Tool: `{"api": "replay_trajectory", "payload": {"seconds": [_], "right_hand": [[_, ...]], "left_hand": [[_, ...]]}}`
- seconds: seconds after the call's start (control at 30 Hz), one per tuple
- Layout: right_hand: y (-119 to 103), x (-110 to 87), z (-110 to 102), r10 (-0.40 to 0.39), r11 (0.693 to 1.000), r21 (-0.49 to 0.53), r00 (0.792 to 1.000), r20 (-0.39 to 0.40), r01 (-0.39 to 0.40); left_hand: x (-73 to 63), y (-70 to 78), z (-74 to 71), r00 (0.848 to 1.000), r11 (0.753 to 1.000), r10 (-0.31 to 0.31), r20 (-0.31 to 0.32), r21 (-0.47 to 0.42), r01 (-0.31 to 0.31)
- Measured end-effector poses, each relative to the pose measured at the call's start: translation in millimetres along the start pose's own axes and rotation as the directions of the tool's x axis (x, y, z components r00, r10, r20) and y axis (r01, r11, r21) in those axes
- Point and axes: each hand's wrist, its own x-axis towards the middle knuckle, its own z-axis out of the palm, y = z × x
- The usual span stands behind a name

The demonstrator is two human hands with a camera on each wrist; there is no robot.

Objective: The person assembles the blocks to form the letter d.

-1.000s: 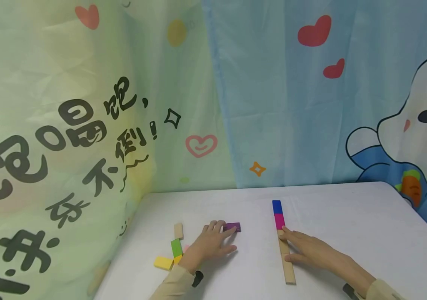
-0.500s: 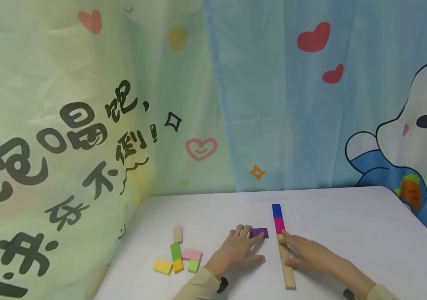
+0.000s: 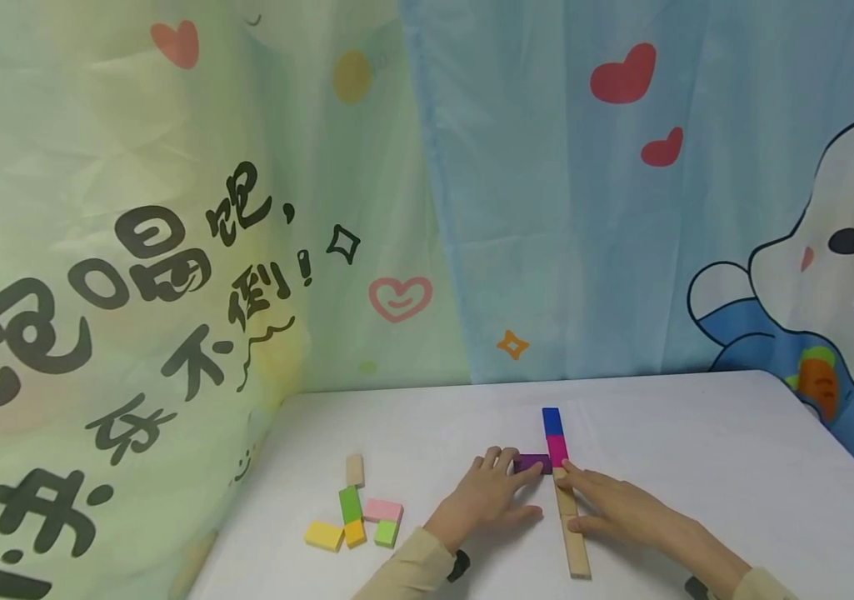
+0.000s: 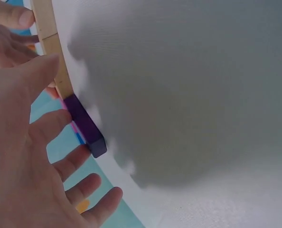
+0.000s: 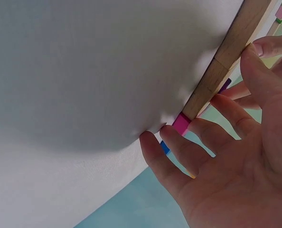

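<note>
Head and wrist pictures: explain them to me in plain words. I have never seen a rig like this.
There is no machine here, only a person's two bare hands. The wide picture comes from a camera worn on the head, looking forward and down; the other two come from wrist cameras, each watching its own hand.

On the white table, a row of blocks runs away from the person: wooden nearest, then a magenta block, then a blue block. Six more blocks lie to the left.

The left hand touches a purple block, whose end is at or very near the row's side. The right hand touches the wooden part of the row. Neither hand appears to lift anything.
</note>
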Motion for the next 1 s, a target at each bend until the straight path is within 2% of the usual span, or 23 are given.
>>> {"api": "replay_trajectory", "payload": {"seconds": [0.2,0.43,1.0], "right_hand": [[-1.8,-0.4,-0.1,0.012,1.000,-0.009,1.000,0.003,-0.012],[-1.2,-0.7,0.4,-0.012,1.000,-0.018,1.000,-0.007,0.012],[-0.5,-0.3,0.7,-0.002,1.000,-0.001,1.000,0.003,0.002]], "left_hand": [[0.9,0.9,-2.3,1.000,1.000,-0.004,0.008,-0.009,0.004],[0.9,2.3,-0.6,1.000,0.999,-0.012,0.025,-0.032,0.012],[0.4,3.3,-2.6,1.000,1.000,-0.014,0.011,-0.024,0.014]]}}
